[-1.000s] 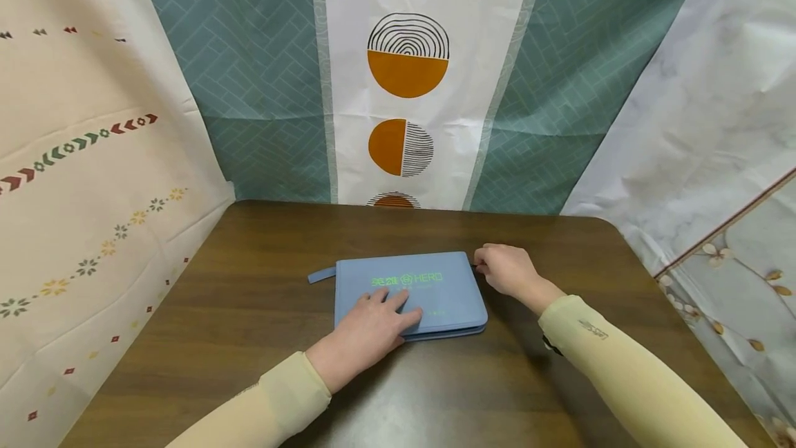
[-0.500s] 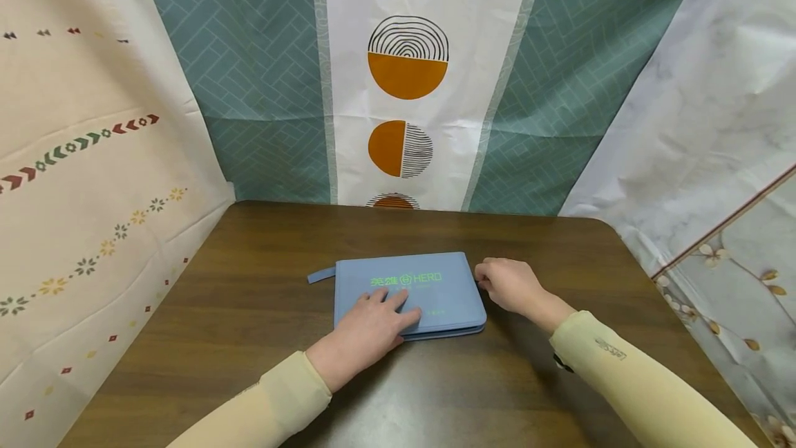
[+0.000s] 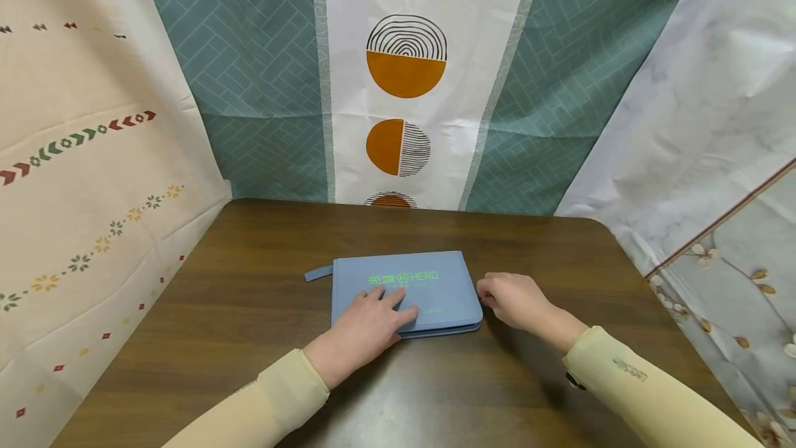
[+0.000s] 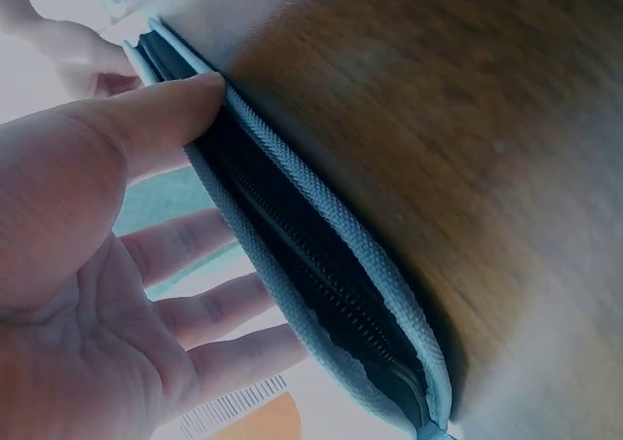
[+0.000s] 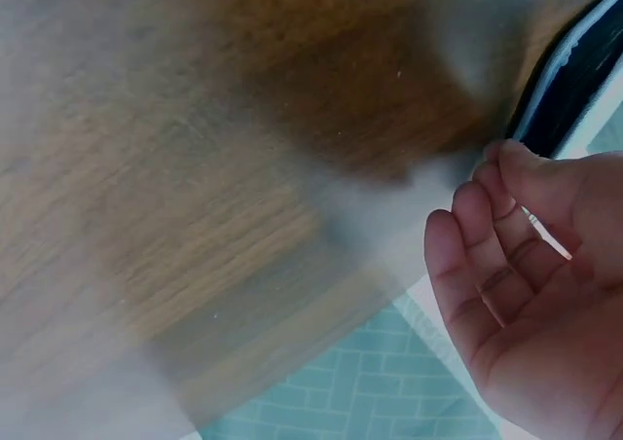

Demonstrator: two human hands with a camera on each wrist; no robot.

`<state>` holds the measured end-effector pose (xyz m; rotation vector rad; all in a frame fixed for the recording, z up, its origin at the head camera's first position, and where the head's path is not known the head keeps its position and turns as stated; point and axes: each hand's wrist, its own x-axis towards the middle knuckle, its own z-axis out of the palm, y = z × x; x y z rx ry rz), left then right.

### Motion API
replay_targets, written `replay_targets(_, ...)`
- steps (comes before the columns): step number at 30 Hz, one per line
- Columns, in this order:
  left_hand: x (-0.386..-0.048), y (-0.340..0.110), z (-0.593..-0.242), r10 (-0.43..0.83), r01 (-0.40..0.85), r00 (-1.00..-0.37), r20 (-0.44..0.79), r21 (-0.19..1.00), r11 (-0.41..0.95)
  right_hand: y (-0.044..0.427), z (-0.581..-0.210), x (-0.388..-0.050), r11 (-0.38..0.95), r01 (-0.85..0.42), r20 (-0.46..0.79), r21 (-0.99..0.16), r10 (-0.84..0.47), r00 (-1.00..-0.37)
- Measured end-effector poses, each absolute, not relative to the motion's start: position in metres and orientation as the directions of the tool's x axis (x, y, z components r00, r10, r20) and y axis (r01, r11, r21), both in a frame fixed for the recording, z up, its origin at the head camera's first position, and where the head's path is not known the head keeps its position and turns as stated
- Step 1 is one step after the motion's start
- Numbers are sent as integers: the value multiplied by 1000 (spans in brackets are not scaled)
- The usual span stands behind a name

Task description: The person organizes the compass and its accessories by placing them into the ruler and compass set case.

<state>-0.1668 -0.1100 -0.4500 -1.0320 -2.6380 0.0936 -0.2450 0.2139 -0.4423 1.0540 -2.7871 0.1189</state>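
Observation:
A flat light-blue zippered case with green lettering lies on the table. My left hand rests on its cover with fingers spread and straight. In the left wrist view the left thumb touches the case's near edge, where the parted zipper teeth show between the two blue rims. At the case's right edge my right hand has its thumb and index finger pinched together. The right wrist view shows that pinch at the zipper edge; the fingertips hide the zipper pull between them.
A blue strap sticks out from the case's left side. The brown wooden table has patterned cloths hanging behind and at both sides, such as the teal and white back cloth.
My right hand has slid along the case's right edge, from near the far corner toward the near side. The left hand stays in place on the cover.

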Motion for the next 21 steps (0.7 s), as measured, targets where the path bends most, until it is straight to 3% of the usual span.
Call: replay_targets(21, -167, -111, -453, 669, 646, -695, 264, -180, 742, 216, -429, -211, 725, -680, 7, -114, -683, -730)
